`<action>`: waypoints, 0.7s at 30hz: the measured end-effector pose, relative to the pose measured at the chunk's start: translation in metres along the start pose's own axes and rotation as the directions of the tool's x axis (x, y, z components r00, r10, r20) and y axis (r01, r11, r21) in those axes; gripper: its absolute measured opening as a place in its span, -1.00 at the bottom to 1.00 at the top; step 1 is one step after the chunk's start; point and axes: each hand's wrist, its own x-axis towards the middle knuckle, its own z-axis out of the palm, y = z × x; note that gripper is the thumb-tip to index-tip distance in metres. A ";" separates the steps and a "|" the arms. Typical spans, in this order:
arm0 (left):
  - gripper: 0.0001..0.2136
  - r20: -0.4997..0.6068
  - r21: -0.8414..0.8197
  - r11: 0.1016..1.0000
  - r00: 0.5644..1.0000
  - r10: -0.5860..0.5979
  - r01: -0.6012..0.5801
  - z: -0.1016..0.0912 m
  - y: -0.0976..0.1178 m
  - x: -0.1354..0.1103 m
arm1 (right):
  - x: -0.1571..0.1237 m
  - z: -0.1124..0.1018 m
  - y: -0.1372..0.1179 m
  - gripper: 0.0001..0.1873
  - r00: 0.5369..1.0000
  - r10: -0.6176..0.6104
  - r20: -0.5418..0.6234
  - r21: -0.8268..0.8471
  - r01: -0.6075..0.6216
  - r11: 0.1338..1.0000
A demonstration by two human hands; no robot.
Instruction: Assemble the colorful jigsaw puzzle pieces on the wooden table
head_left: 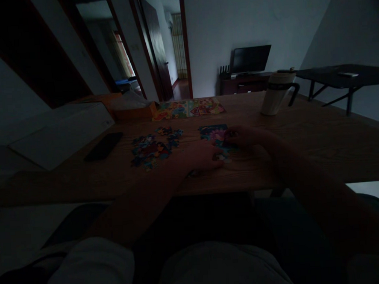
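Note:
The scene is dim. A partly assembled jigsaw puzzle [213,131], pink and teal with a dark top edge, lies on the wooden table. My left hand [201,156] rests low at its left side, with thumb and forefinger apart and touching its lower part. From the right, my right hand [244,136] reaches to the puzzle's right edge, fingertips pinched on what looks like a dark puzzle piece [229,135]; the fingers partly hide it. Left of the puzzle sits a pile of loose puzzle pieces [149,148]. A few pieces show under my left wrist.
A black phone [104,146] lies on the left of the table [331,150]. Behind are an orange tissue box [134,112] and a colourful printed sheet [187,108]. A lidded tumbler with a handle [275,94] stands at the back right. The table's front edge runs below my forearms.

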 end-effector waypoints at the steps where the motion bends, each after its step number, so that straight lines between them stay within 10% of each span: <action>1: -0.55 0.003 0.004 1.000 1.000 0.003 -0.003 -0.001 0.001 0.000 | 0.000 0.000 0.001 -0.66 1.000 0.001 -0.005 -0.002 -0.001 1.000; 14: -0.56 0.001 0.027 1.000 1.000 -0.003 0.003 0.004 0.005 -0.001 | 0.010 0.011 0.022 -0.56 0.965 0.134 -0.224 0.180 -0.094 0.979; 21: -0.51 -0.158 -0.428 0.898 0.969 -0.188 0.104 -0.042 -0.050 -0.020 | 0.022 0.023 0.025 -0.44 0.916 0.151 -0.371 0.278 -0.046 0.960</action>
